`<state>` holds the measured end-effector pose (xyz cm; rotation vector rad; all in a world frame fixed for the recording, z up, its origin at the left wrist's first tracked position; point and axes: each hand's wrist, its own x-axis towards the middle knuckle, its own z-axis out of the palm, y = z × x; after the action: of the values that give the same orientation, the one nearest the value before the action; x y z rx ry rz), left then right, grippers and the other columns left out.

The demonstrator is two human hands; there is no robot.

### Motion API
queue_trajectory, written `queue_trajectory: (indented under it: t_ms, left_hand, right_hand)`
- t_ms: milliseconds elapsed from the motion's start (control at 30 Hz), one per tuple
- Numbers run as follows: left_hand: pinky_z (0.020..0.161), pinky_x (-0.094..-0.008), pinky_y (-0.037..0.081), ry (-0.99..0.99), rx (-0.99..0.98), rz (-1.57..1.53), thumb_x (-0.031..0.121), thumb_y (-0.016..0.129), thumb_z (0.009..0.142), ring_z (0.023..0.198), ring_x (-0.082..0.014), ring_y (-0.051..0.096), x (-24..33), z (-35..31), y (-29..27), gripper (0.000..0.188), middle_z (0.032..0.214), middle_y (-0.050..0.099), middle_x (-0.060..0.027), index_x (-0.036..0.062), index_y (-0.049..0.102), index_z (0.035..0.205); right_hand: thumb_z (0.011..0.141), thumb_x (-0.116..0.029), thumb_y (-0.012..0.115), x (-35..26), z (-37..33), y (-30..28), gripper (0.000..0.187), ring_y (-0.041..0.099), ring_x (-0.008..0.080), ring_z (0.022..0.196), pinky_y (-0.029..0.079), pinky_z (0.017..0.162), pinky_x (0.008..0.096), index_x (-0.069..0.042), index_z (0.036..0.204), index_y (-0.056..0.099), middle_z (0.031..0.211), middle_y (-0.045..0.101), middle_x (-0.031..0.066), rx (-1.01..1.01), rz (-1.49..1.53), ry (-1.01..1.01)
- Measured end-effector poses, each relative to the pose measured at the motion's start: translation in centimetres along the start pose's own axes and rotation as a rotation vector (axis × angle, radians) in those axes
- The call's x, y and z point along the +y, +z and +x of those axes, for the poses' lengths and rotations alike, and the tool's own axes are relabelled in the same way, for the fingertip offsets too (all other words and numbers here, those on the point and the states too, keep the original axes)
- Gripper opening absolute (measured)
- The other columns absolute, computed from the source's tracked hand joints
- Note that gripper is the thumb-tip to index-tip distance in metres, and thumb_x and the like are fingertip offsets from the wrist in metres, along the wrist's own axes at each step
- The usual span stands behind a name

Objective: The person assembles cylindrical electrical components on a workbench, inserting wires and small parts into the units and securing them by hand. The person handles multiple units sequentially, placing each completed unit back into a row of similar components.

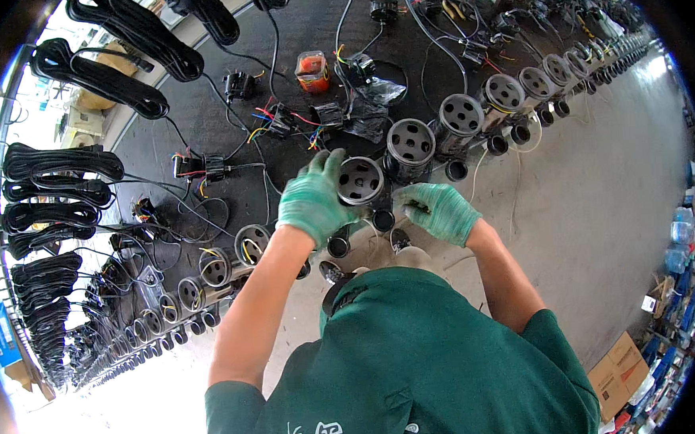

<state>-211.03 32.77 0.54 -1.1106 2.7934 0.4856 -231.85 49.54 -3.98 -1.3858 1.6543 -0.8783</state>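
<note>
At the near edge of the dark bench stands a grey cylindrical housing [360,180] with a holed round face and a short black side spout [383,219] pointing toward me. My left hand [314,197], in a green glove with dark fingertips, wraps round the housing's left side, fingers at the far rim and thumb on the near side. Just right of the spout, my right hand [438,213], gloved the same way, has its fingers curled together; whatever they may hold is hidden. Right beside this housing stands another like it [410,141].
A row of similar housings [461,115] follows the bench edge both ways. Coiled black cables [62,161] hang along the left. Small black motor-like parts with coloured wires [280,119] and an orange-red container [312,73] lie on the bench. A cardboard box [618,375] sits at the lower right.
</note>
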Motion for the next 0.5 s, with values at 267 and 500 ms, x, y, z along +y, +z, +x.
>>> queue_trajectory:
  t_ms: [267, 500]
  left_hand:
    - [0.108, -0.0451, 0.053, -0.068, 0.022, -0.178, 0.032, 0.093, 0.071, 0.122, -0.0395, 0.065, 2.0, 2.0, 1.9, 0.087, 0.132, 0.066, -0.0242, -0.0016, 0.054, 0.142]
    - [0.099, -0.0362, 0.057, -0.106, 0.260, -1.398, 0.001, 0.083, 0.086, 0.114, -0.0185, 0.065, -3.2, -0.6, 1.7, 0.076, 0.128, 0.065, -0.0112, 0.0103, 0.041, 0.149]
  right_hand:
    - [0.097, -0.013, 0.072, 2.0, -0.8, 0.1, 0.030, 0.074, 0.0367, 0.097, 0.059, 0.085, 0.0424, -0.007, 0.126, 0.074, 0.112, 0.076, 0.0190, -0.001, -0.077, -0.021]
    - [0.096, -0.016, 0.074, 3.8, -0.3, 1.3, 0.027, 0.071, 0.0387, 0.097, 0.059, 0.084, 0.0451, -0.010, 0.122, 0.074, 0.110, 0.072, 0.0161, 0.116, -0.076, -0.162]
